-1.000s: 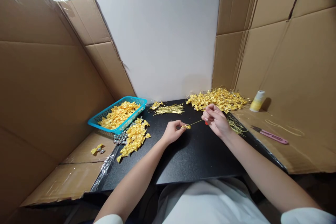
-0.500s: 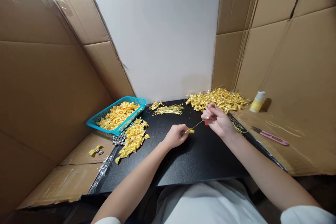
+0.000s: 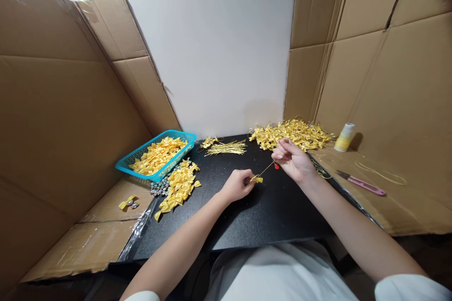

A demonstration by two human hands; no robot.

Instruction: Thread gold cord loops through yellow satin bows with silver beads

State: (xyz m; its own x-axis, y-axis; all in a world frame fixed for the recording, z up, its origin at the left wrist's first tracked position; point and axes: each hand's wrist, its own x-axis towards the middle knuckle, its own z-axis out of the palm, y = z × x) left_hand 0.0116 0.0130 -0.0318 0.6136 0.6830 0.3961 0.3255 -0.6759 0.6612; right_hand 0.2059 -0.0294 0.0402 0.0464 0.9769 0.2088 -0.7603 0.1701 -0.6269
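My left hand (image 3: 237, 185) is closed in a pinch on a small yellow ribbon bow (image 3: 259, 180), just above the black tabletop. From the bow a thin gold cord (image 3: 266, 169) runs up and to the right, stretched straight. Its other end is pinched in the closed fingers of my right hand (image 3: 291, 160). The fingers hide part of the bow and the cord's end. A small red object (image 3: 276, 166) shows just below my right fingers; its kind I cannot make out.
A blue basket (image 3: 122, 167) holds yellow bows. Beside it lie loose bows (image 3: 181, 183) and silver beads (image 3: 160, 187). Gold cords (image 3: 226, 148) lie at the back, with a heap of corded bows (image 3: 293, 134) to their right. Thread snips (image 3: 362, 183) and a thread spool (image 3: 344, 138) rest on cardboard at right.
Both hands stay nearly in place, still holding the bow and the taut cord. The view has shifted very slightly.
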